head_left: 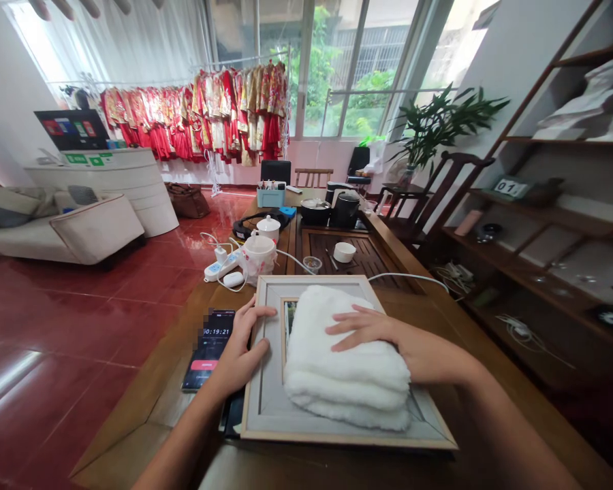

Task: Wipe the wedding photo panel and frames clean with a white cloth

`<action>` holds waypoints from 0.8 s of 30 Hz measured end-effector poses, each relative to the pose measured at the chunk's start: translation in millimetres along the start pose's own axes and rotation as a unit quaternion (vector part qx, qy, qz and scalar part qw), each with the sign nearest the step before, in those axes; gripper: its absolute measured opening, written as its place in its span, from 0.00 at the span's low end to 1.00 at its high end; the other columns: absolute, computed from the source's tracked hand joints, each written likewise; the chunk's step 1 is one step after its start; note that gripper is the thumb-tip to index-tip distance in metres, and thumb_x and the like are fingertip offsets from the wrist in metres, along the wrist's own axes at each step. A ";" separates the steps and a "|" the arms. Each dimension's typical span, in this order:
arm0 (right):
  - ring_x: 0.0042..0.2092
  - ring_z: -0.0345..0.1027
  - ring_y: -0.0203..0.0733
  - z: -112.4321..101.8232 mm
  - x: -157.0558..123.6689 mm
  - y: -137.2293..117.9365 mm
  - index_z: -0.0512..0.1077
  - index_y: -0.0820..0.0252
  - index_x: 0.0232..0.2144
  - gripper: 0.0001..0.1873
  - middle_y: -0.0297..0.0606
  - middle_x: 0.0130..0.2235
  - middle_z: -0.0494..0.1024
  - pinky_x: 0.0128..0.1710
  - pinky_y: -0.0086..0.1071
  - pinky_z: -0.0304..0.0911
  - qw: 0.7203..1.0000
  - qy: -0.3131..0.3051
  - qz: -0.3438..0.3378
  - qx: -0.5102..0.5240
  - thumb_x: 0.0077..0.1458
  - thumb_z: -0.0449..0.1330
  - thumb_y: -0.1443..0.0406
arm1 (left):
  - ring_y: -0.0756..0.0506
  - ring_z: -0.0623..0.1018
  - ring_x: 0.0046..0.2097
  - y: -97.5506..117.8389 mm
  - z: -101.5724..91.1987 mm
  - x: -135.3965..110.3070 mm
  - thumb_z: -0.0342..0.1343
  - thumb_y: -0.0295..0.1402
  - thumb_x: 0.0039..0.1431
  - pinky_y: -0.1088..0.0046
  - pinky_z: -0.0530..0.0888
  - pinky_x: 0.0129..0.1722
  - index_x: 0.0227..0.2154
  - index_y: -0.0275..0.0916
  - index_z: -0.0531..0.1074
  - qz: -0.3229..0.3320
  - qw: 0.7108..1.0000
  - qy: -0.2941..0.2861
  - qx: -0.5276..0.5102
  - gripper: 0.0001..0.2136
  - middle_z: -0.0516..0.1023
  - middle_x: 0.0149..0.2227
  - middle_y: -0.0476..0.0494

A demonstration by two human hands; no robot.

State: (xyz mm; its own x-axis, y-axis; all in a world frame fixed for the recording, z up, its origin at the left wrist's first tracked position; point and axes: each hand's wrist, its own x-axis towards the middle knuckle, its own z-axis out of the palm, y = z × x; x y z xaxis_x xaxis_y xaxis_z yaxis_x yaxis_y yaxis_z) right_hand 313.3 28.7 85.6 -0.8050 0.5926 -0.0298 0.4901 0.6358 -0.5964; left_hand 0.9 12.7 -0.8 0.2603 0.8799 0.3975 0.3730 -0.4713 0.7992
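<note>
A grey picture frame with a pale wood edge lies flat on the wooden table in front of me. A folded white towel lies on the frame's glass and covers most of the picture. My right hand rests flat on top of the towel, fingers stretched out. My left hand holds the frame's left edge, thumb and fingers pressed on its border. A phone showing a running timer lies just left of that hand.
Further along the table stand a white teapot, a power strip with cables, a small white bowl and dark kettles. A wooden shelf unit runs along the right. A sofa and a rack of red garments are at the left.
</note>
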 end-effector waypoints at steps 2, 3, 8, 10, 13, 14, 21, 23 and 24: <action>0.65 0.53 0.50 3.0 2.4 0.8 0.72 0.42 0.53 0.20 0.35 0.60 0.69 0.66 0.55 0.35 1.000 0.002 -0.003 -0.009 0.57 0.61 0.58 | 0.39 0.50 0.68 0.6 0.8 0.0 0.48 0.24 0.56 0.51 0.49 0.65 0.52 0.45 0.65 -0.004 1.000 -0.003 0.000 0.20 0.68 0.58 0.46; 0.65 0.53 0.50 6.0 5.0 0.9 0.72 0.42 0.53 0.20 0.35 0.60 0.69 0.66 0.54 0.35 1.000 0.008 -0.008 -0.014 0.57 0.61 0.59 | 0.39 0.50 0.68 0.6 1.6 0.1 0.48 0.24 0.56 0.51 0.49 0.65 0.52 0.45 0.65 -0.006 1.000 -0.003 0.001 0.20 0.68 0.58 0.45; 0.65 0.53 0.49 20.5 20.1 -1.8 0.70 0.44 0.55 0.26 0.36 0.61 0.68 0.66 0.53 0.35 0.998 0.043 -0.029 -0.025 0.53 0.63 0.64 | 0.37 0.50 0.68 -0.7 4.9 0.5 0.48 0.24 0.55 0.50 0.49 0.65 0.51 0.44 0.66 -0.004 1.000 0.004 0.005 0.20 0.68 0.57 0.44; 0.65 0.52 0.49 19.0 19.8 -2.7 0.70 0.44 0.55 0.26 0.35 0.62 0.67 0.66 0.53 0.34 0.999 0.036 -0.030 -0.023 0.54 0.62 0.65 | 0.37 0.50 0.68 -0.9 4.5 0.8 0.48 0.24 0.55 0.49 0.49 0.65 0.51 0.44 0.66 -0.005 1.000 0.005 0.005 0.20 0.69 0.57 0.44; 0.66 0.51 0.49 9.1 9.9 -1.2 0.70 0.43 0.55 0.23 0.35 0.61 0.67 0.66 0.55 0.34 1.000 0.012 -0.017 -0.018 0.57 0.60 0.62 | 0.36 0.50 0.68 -0.2 2.6 1.2 0.48 0.24 0.54 0.48 0.49 0.65 0.51 0.44 0.66 -0.006 1.000 0.005 0.002 0.21 0.69 0.57 0.44; 0.66 0.52 0.50 5.3 5.5 0.0 0.71 0.42 0.54 0.21 0.35 0.61 0.68 0.66 0.56 0.34 1.000 0.005 -0.009 -0.014 0.58 0.60 0.61 | 0.36 0.50 0.68 0.3 2.1 1.3 0.48 0.24 0.55 0.47 0.49 0.65 0.51 0.44 0.66 -0.004 1.000 0.004 0.002 0.21 0.69 0.57 0.44; 0.64 0.54 0.53 5.6 5.1 1.0 0.74 0.45 0.52 0.19 0.39 0.58 0.71 0.65 0.58 0.35 1.000 0.016 -0.008 -0.004 0.57 0.61 0.58 | 0.36 0.50 0.68 2.5 1.9 0.7 0.48 0.24 0.54 0.47 0.49 0.65 0.51 0.44 0.67 -0.011 1.000 0.003 0.003 0.21 0.68 0.57 0.44; 0.65 0.54 0.52 11.5 12.3 -1.9 0.72 0.45 0.53 0.21 0.38 0.59 0.70 0.66 0.56 0.35 0.999 0.024 -0.015 -0.024 0.55 0.62 0.61 | 0.37 0.50 0.68 2.5 2.0 0.8 0.48 0.24 0.54 0.47 0.49 0.65 0.52 0.44 0.66 -0.014 1.000 0.003 0.004 0.21 0.68 0.58 0.44; 0.65 0.53 0.52 13.7 14.9 -3.3 0.72 0.45 0.53 0.23 0.38 0.60 0.69 0.66 0.56 0.35 0.999 0.026 -0.019 -0.032 0.54 0.63 0.62 | 0.37 0.50 0.68 2.4 2.0 1.0 0.48 0.24 0.54 0.48 0.50 0.65 0.52 0.44 0.66 -0.015 1.000 0.004 0.004 0.21 0.68 0.58 0.44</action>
State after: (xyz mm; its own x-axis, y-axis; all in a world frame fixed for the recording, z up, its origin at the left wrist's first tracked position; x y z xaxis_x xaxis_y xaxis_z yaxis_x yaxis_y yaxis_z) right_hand 295.1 28.7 76.2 -0.8062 0.5907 0.0339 0.4814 0.6881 -0.5430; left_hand 3.8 12.2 0.6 0.2414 0.8943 0.3767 0.3872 -0.4447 0.8076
